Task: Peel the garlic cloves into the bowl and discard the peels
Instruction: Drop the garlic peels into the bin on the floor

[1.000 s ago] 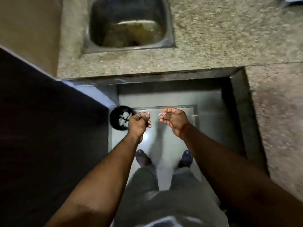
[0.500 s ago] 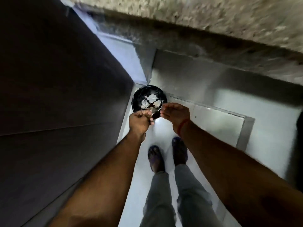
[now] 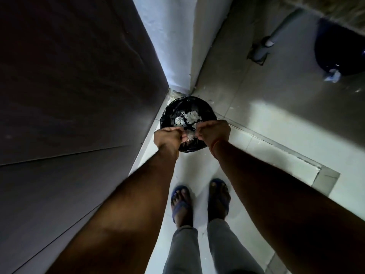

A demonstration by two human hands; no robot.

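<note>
A bin lined with a black bag stands on the floor in the corner. Pale garlic peels lie inside it. My left hand and my right hand hover side by side over the bin's near rim, both with fingers curled in. Whitish scraps of peel show between the two hands at the fingertips. What lies inside each fist is hidden. No bowl or cloves are in view.
A dark panel fills the left side. A grey pipe meets the floor at upper right, beside a dark round container. My feet in blue sandals stand on pale floor tiles.
The view swung from the counter and sink down to the floor corner. Both hands moved forward over the bin, and the right hand turned palm down.
</note>
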